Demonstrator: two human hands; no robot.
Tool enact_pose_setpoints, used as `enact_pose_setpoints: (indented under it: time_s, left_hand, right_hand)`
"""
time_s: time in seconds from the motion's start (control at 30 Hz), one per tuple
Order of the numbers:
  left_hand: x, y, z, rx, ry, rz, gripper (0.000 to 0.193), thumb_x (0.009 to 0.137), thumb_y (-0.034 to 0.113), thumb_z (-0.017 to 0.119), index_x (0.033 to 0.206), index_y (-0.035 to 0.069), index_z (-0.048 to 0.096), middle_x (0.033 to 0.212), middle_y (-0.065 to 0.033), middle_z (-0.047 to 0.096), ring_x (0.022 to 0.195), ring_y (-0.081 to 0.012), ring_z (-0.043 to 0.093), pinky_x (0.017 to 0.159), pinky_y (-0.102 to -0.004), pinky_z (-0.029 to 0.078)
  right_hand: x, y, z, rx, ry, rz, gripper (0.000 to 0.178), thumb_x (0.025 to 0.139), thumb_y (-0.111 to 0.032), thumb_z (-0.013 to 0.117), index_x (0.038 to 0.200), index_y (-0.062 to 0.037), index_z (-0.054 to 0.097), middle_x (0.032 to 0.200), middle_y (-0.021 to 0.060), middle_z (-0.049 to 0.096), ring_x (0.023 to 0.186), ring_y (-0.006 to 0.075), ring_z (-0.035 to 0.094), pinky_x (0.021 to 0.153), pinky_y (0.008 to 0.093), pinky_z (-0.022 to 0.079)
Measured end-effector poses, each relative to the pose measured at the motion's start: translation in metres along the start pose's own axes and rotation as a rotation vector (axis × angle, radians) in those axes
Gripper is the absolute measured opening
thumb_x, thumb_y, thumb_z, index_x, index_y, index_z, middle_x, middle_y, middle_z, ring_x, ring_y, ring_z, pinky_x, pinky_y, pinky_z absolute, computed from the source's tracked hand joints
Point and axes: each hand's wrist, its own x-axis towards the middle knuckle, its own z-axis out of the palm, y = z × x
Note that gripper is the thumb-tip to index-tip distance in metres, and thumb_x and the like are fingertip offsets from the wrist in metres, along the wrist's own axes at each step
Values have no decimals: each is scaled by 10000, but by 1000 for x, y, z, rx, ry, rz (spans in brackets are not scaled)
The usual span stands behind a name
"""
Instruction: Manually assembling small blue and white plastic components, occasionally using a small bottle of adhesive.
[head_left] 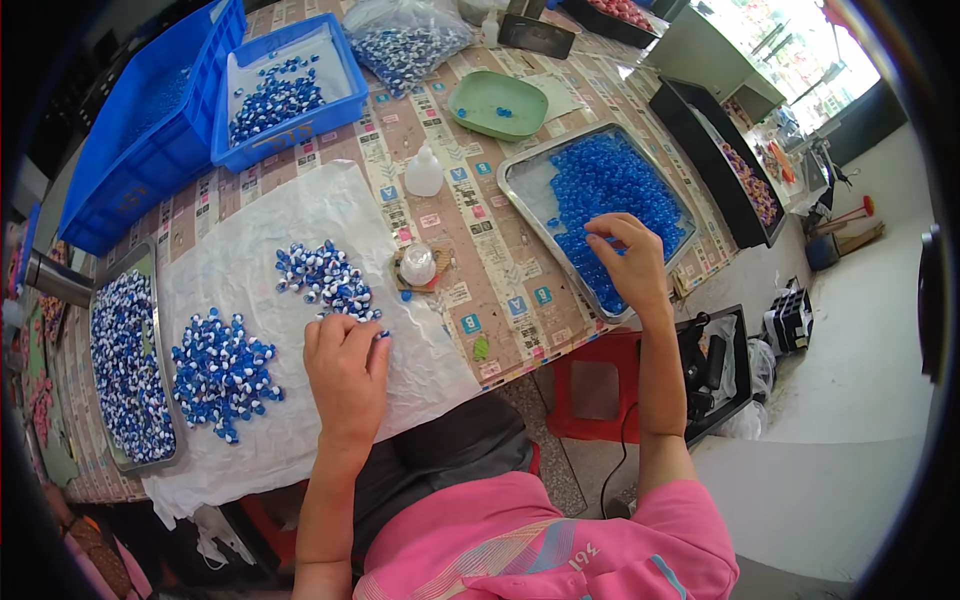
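My left hand [345,375] is over the white sheet [400,370], fingers bent together at the near edge of a small pile of blue-and-white beads [325,278]. A small dark blue bead [383,334] shows at its thumb tip. Above the metal tray [520,185] of clear blue beads [615,185], my right hand [635,262] has its thumb and forefinger drawn together in a pinch; whatever is between them is too small to see. Between the hands stand a small round clear-white container [418,265] on a cardboard piece and a white squeeze bottle [424,172].
A larger bead pile [222,375] and a full tray [130,370] lie at left. Blue bins [290,130], a bead bag [405,45] and a green dish [500,100] stand at the back. A black tray [715,150] is at right; a red stool [597,385] sits below the table edge.
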Motion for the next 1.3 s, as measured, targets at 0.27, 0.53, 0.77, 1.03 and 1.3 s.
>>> enact_pose_setpoints:
  time_s: [0.27,0.53,0.77,1.03,1.3]
  left_hand:
    - [-23,9,-17,-93,59,15,199,733,-37,765,900,27,679,945,-105,649,867,-277,600,774,-358,496]
    - [-41,12,-24,-843,-113,-420,170,823,-115,703,952,-9,669,1027,-54,626,863,-93,600,744,-217,492]
    - [-48,12,-28,-1050,-127,-534,177,824,-109,712,963,-5,676,1039,-55,628,853,-89,591,750,-210,480]
    - [-51,3,-43,-1214,-198,-681,276,790,-89,747,1029,24,667,1016,-29,656,847,-72,577,759,-189,457]
    - [-59,-9,-42,-1465,-231,-832,295,805,-80,732,1068,27,652,1034,-60,685,889,-116,639,809,-235,524]
  right_hand:
    - [20,12,6,-55,-20,-88,157,835,-9,695,987,-28,731,992,97,711,897,231,689,768,323,537]
    - [40,3,25,-166,-132,-192,141,794,-30,715,933,-40,733,952,104,711,926,297,640,844,382,512]
    - [50,-3,39,-227,-215,-170,149,763,-38,721,910,-14,715,928,113,694,872,289,637,819,378,518]
    - [10,-62,40,230,-197,-117,158,778,24,717,931,-16,714,971,73,660,818,153,641,718,274,520]
    - [-30,-108,60,638,-492,-36,231,817,33,736,1038,-31,726,1017,30,658,872,91,605,740,230,496]
